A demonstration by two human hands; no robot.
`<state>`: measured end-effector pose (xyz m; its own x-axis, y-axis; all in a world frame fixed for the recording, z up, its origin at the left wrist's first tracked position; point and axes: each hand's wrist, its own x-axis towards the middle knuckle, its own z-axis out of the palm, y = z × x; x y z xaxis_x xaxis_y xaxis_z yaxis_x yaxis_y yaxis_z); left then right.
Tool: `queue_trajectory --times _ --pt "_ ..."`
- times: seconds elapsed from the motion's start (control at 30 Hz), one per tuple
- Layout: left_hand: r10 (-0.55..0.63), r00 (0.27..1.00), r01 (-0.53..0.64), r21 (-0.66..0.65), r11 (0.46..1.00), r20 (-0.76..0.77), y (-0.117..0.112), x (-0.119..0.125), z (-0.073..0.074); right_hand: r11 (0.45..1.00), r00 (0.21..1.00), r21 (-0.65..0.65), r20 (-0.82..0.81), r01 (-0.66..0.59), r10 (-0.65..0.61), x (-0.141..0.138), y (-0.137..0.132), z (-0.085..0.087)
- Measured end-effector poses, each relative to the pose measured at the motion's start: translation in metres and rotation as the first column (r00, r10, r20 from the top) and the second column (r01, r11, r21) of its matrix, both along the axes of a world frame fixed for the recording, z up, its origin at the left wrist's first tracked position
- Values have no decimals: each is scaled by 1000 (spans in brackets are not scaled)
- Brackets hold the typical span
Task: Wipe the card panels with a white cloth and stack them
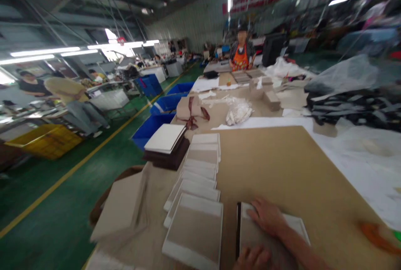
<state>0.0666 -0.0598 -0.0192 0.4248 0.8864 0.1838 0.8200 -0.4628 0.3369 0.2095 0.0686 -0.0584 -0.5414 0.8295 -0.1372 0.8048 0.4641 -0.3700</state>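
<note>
My right hand (266,216) lies flat, fingers stretched out, on a grey board with a white border and a dark left edge (294,224) at the near end of the brown table (275,165). The forearm runs off to the lower right. My left hand (250,258) shows only partly at the bottom edge, resting on the same board; its fingers are cut off and blurred. Just left of the board lies a similar grey, white-rimmed panel (196,230).
A row of overlapping white-rimmed panels (202,163) runs away along the table's left side, past a dark stack topped by a white board (166,147). Farther off are a ribbon-tied box (189,109), blue crates (150,128), a dark pile (354,105) and a person in an orange apron (240,55). An orange object (376,236) lies at the right.
</note>
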Motion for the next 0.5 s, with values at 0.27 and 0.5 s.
queue_trajectory --times 0.27,0.5 --pt "351 871 -311 -167 935 343 -51 -113 -10 992 998 114 34 -58 54 4 5 -3" --pt "583 799 -568 -134 812 150 -76 -229 -20 979 960 -71 -198 189 -199 -87 -72 18"
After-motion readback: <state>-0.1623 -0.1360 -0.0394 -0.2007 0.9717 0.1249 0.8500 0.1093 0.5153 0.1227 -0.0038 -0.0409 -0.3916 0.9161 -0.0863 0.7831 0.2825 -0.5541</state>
